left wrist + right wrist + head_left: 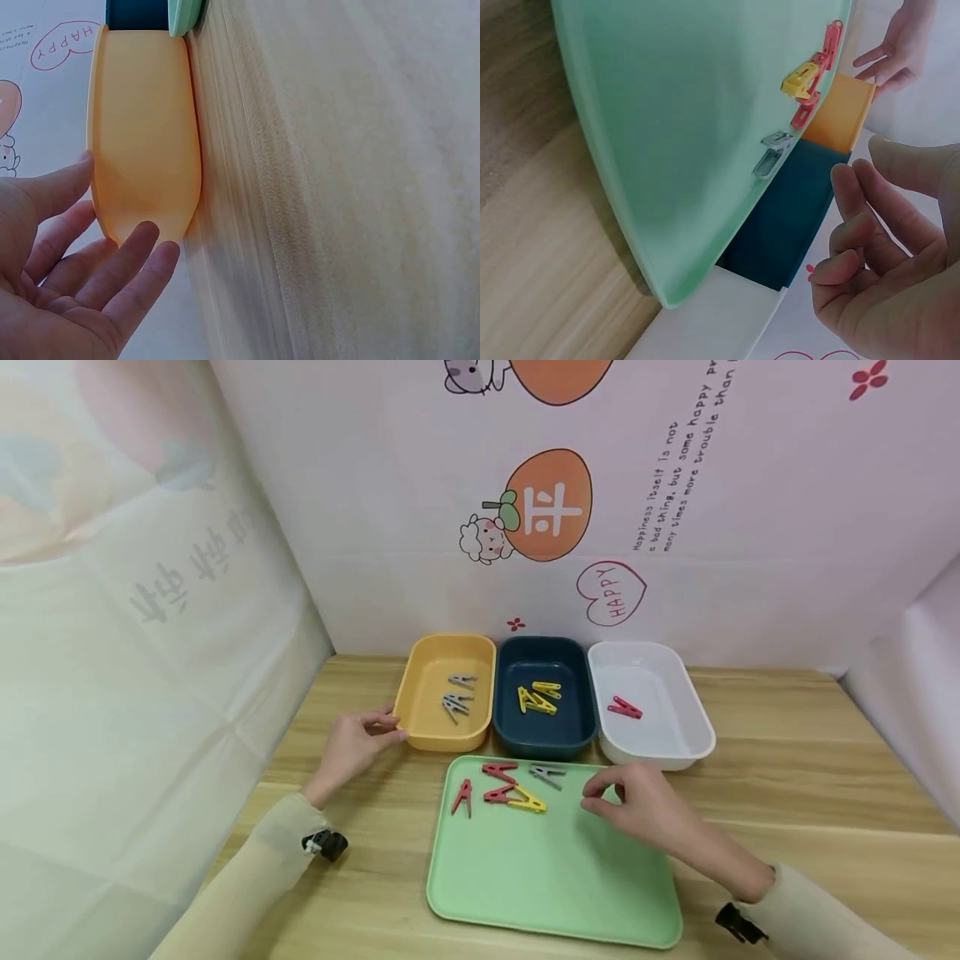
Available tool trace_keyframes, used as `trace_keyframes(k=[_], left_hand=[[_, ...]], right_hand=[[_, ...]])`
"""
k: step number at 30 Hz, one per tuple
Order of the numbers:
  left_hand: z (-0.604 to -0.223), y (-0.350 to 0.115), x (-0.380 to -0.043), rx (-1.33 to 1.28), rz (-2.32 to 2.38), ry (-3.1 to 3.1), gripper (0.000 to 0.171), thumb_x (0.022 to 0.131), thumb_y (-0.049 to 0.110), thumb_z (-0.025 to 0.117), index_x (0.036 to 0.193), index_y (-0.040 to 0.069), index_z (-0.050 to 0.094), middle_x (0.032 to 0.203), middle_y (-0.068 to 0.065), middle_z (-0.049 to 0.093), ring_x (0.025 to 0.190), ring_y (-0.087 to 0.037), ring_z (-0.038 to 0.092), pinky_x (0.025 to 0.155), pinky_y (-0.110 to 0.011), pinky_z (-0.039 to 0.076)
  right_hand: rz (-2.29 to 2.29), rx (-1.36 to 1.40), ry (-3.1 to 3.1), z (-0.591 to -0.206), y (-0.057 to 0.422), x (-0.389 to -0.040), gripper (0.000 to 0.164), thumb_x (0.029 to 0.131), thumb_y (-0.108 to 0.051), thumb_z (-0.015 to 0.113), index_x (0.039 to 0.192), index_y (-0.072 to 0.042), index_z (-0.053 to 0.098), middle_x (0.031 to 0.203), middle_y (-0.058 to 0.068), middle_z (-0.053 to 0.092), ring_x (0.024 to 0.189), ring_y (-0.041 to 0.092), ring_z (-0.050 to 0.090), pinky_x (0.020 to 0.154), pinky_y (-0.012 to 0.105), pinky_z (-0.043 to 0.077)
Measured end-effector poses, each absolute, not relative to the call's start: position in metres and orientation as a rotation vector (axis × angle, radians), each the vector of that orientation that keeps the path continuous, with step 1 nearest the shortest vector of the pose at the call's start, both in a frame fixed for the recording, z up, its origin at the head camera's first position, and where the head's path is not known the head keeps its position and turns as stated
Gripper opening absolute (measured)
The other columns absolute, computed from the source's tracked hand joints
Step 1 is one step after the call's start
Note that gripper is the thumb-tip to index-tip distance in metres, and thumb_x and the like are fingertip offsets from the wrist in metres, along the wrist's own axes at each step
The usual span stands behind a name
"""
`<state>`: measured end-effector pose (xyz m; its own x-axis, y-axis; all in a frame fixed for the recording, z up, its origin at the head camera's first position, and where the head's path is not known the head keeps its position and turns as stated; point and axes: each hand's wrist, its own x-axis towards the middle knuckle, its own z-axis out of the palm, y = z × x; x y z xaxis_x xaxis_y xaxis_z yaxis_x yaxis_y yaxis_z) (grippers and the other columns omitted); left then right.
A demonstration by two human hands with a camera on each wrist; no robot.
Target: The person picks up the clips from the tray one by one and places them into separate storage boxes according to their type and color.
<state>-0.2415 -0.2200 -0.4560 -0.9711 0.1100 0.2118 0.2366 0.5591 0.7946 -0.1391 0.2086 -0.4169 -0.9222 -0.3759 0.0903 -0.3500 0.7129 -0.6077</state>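
My left hand (354,747) is at the left side of the yellow bin (450,742), fingers extended, with fingertips right at its rim and wall. My right hand (637,802) hovers over the right part of the green tray (555,877), fingers loosely bent, nothing between thumb and fingertips. Toward the tray's far edge lie three red clothespins (462,795), a yellow clothespin (529,800) and a grey clothespin (547,774). Grey clothespins (456,703) lie in the yellow bin. Inside the dark blue bin (543,743) are yellow clothespins (540,702); the white bin (652,756) holds a red clothespin (626,707).
The three bins stand side by side behind the tray on a wooden table (787,760). A printed white cloth (420,510) hangs behind them, with more cloth at the left side. Each wrist carries a small black strap (326,843).
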Motion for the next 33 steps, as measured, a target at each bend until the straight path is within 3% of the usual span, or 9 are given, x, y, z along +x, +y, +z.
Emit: trace_keyframes(k=[27, 33], left_hand=[[-0.454, -0.218, -0.241, -0.298, -1.423, -2.634, 0.027, 0.087, 0.01, 0.089, 0.107, -0.005, 0.079, 0.136, -0.016, 0.067, 0.106, -0.031, 0.075, 0.081, -0.029, 0.062], [-0.456, -0.22, -0.242, -0.307, -1.437, -2.621, 0.026, 0.087, 0.009, 0.089, 0.106, -0.007, 0.079, 0.135, -0.018, 0.067, 0.107, -0.032, 0.075, 0.081, -0.03, 0.062]], right_hand=[[-0.928, -0.646, 2.801, -0.433, 0.211, -0.141, 0.011, 0.088, -0.015, 0.086, 0.098, -0.011, 0.083, 0.087, -0.011, 0.072, 0.072, 0.009, 0.055, 0.06, 0.026, 0.047], [-0.878, -0.627, 2.789, -0.431, 0.206, -0.142, 0.016, 0.087, -0.015, 0.088, 0.102, -0.01, 0.082, 0.088, -0.01, 0.072, 0.076, 0.014, 0.059, 0.064, 0.028, 0.05]])
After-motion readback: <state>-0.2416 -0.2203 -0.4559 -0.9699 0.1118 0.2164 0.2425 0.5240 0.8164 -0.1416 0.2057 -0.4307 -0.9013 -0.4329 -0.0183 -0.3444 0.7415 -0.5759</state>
